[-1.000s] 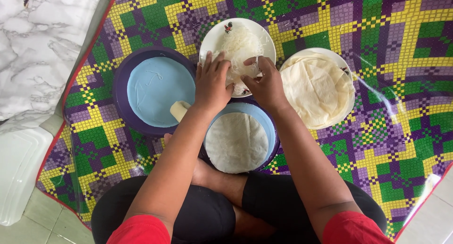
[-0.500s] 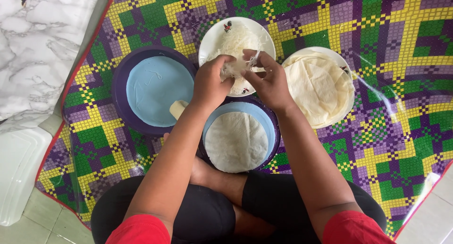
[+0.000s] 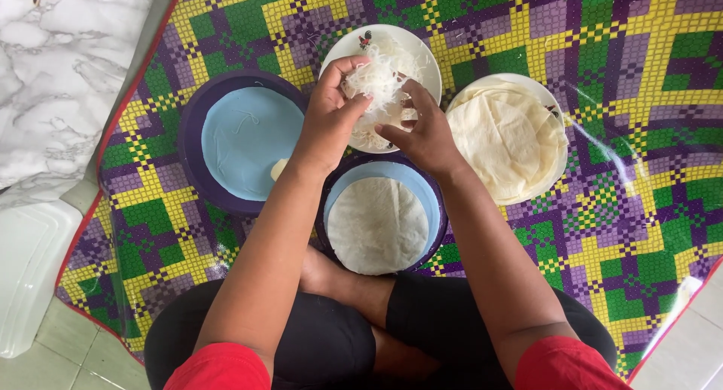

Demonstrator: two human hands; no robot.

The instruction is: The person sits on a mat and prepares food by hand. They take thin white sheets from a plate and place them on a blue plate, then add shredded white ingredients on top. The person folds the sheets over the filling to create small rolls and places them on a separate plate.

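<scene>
Head view is showing the left hand [image 3: 329, 111] pinching a clump of white shredded strands [image 3: 379, 77] above the white plate [image 3: 426, 62], upper centre; the right hand [image 3: 425, 130] is hovering beside it with fingers loosely spread, grasping nothing.

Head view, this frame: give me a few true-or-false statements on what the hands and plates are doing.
1. The left hand lifts a clump of white shredded strands above the white plate. True.
2. The blue plate near the lap is bare. False: one round flat wrapper lies on it.
3. The right hand touches the strands. True.
4. The stack of wrappers sits left of the hands. False: it sits to their right.
5. The mat is plain white. False: chequered green, purple and yellow.
</scene>
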